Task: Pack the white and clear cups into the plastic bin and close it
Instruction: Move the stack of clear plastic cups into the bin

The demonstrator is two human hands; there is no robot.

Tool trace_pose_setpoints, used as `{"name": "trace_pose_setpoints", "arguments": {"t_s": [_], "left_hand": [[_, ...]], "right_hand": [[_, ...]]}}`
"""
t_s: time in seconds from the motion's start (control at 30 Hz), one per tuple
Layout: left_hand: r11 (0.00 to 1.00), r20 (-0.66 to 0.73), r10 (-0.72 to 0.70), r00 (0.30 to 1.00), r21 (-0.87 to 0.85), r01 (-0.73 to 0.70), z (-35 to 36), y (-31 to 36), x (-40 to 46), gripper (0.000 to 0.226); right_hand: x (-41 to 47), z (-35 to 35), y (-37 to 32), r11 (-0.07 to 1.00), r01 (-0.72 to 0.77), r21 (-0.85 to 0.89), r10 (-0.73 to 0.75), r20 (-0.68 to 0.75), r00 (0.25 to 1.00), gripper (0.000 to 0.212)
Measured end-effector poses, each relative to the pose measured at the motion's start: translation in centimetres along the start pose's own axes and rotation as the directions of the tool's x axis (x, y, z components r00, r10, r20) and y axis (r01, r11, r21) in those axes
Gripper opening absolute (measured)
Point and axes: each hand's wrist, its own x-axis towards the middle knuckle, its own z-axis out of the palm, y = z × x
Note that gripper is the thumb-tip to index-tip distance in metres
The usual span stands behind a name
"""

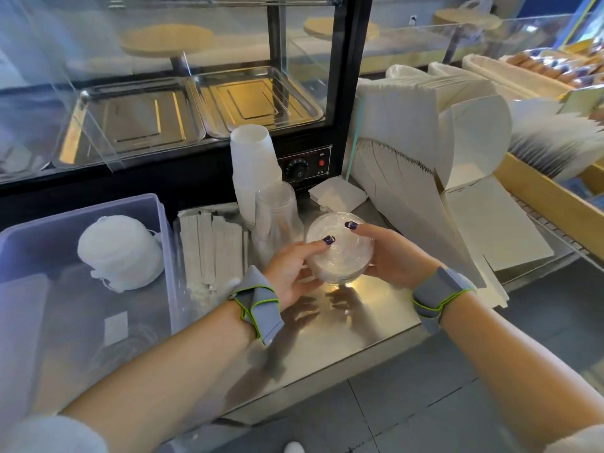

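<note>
Clear stack in hand: ribbed transparent plastic cups (340, 250), nested, one round end facing the camera, long axis running away toward the steel counter (343, 325).
Left hand (291, 276): fingers curling round the stack's left side, forefinger lying across the top.
Right hand (392, 256): fingers wrapping the right side, closing on the stack.
White cups (253, 168): smooth opaque stack standing upright, upside down, far of the hands.
Second clear stack (277, 220): standing just in front of the white one, touching it.
Plastic bin (157, 223): translucent, rectangular, sitting open at left, holding a white bundle (121, 253).
Wrapped straws (212, 246): lying flat between bin and cups.
</note>
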Motion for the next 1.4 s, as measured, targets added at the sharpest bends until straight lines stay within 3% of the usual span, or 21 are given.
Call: {"name": "trace_pose_setpoints", "arguments": {"t_s": [0.1, 0.37, 0.5, 0.63, 0.83, 1.0, 1.13, 1.2, 1.4], "left_hand": [[0.998, 0.036, 0.035, 0.999, 0.050, -0.037, -1.8, 1.4, -1.9, 0.008], [0.980, -0.005, 0.176, 0.984, 0.091, -0.175, -10.4, 5.3, -8.2, 0.005], [0.976, -0.118, 0.217, 0.969, 0.054, -0.212, -14.6, 6.0, -11.4, 0.021], [0.976, -0.252, 0.214, 0.944, 0.020, -0.216, -18.2, 5.8, -13.7, 0.004], [0.986, -0.371, 0.141, 0.918, -0.028, -0.162, -22.5, 4.5, -15.9, 0.003], [0.992, -0.415, 0.013, 0.910, -0.112, -0.065, -24.6, 2.7, -15.2, 0.025], [0.982, -0.372, -0.049, 0.927, -0.186, -0.023, -24.8, 1.9, -14.2, 0.018], [0.980, -0.367, -0.075, 0.927, -0.200, 0.000, -24.8, 1.7, -14.0, 0.004], [0.989, -0.441, -0.093, 0.893, -0.147, 0.031, -25.0, 0.8, -13.2, 0.020]], "right_hand": [[-1.4, 1.6, -0.8, 0.999, 0.029, -0.040, -0.026, 0.057, 0.998, 0.016], [-2.8, 10.7, -2.2, 0.986, 0.154, -0.070, -0.123, 0.329, 0.936, 0.013], [-2.0, 16.5, -2.1, 0.983, 0.140, -0.122, -0.077, 0.415, 0.906, 0.017], [-1.2, 21.6, -1.5, 0.974, 0.118, -0.193, -0.014, 0.468, 0.884, 0.017], [-0.6, 27.1, -0.4, 0.950, 0.077, -0.302, 0.113, 0.566, 0.817, 0.013], [0.2, 29.8, 1.4, 0.901, 0.011, -0.433, 0.261, 0.563, 0.784, 0.026], [1.1, 30.8, 2.6, 0.773, -0.007, -0.634, 0.330, 0.393, 0.858, 0.012], [1.2, 31.5, 3.3, 0.746, -0.041, -0.665, 0.351, 0.340, 0.873, 0.007], [1.0, 32.3, 5.1, 0.737, -0.153, -0.658, 0.456, 0.318, 0.831, 0.019]]}}
